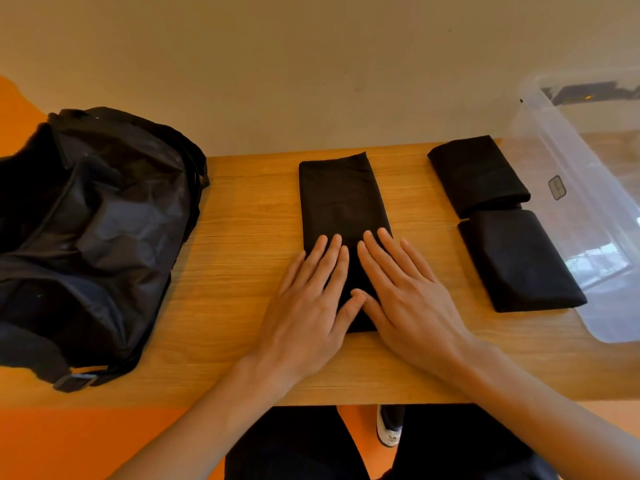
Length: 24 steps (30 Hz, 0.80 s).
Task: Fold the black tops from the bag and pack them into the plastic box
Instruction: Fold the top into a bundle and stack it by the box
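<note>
DESK: What is the picture at the near edge?

OPERATOR: Both flat. My left grip [311, 296] and right grip [412, 299] lie side by side, fingers straight, thumbs meeting. They press down on the near end of a black top [343, 202], and neither has hold of anything. The top lies as a long narrow strip down the middle of the bench [249, 209], running away from me.

DESK: And the count?

OPERATOR: Two are done. At right, the near folded top [519, 261] sits just in front of the far folded top [478, 174], both against the plastic box [588, 202]. I see no top inside it, though there is a dark shape at its far rim I cannot make out. By my judgement the strip wants its cross folds, then all three want packing. The bag [104, 220] slumps at left, and I cannot tell whether it holds more.
</note>
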Available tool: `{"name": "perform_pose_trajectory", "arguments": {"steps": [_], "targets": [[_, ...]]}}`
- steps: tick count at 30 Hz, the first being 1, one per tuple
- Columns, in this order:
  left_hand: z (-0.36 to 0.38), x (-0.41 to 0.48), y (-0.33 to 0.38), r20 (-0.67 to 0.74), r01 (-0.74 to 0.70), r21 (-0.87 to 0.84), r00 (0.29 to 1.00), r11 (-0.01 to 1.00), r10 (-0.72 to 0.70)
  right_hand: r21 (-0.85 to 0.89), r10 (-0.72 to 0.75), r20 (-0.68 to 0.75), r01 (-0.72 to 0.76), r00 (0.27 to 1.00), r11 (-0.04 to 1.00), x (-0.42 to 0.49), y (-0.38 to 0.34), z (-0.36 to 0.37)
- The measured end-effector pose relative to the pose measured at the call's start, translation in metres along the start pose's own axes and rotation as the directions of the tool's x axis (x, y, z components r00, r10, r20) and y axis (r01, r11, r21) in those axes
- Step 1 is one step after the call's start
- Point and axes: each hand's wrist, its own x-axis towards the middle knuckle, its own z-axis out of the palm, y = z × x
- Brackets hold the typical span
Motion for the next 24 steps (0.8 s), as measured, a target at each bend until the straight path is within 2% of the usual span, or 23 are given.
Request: {"name": "perform_pose_trajectory", "arguments": {"steps": [2,13,15,17,19,21,24], "targets": [[0.005,-0.002,-0.007,0.036,0.012,0.034,0.999,0.999,-0.014,-0.014,0.040,0.081,-0.039,0.996,0.999,0.000,0.004,0.002],[0.002,-0.002,-0.020,0.116,0.074,0.030,0.990,0.997,-0.077,0.016,0.111,0.151,-0.115,0.982,0.993,-0.004,0.009,-0.003],[-0.002,-0.002,-0.022,0.098,0.052,-0.052,0.994,0.997,-0.047,0.052,0.104,0.168,-0.114,0.980,0.992,-0.004,0.010,-0.007],[-0.010,0.004,-0.029,0.049,0.046,-0.252,0.998,0.967,-0.035,0.142,0.098,0.139,-0.118,0.985,0.983,0.006,0.012,-0.019],[-0.020,0.023,-0.042,-0.042,0.090,-0.437,0.992,0.895,-0.120,0.289,0.168,0.016,-0.165,0.986,0.943,0.029,0.019,-0.032],[-0.028,0.053,-0.058,-0.089,0.170,-0.502,0.965,0.848,-0.247,0.396,0.257,-0.081,-0.206,0.963,0.895,0.066,0.031,-0.037],[-0.032,0.106,-0.079,-0.087,0.270,-0.552,0.922,0.789,-0.376,0.477,0.365,-0.035,-0.305,0.930,0.824,0.126,0.046,-0.036]]}}
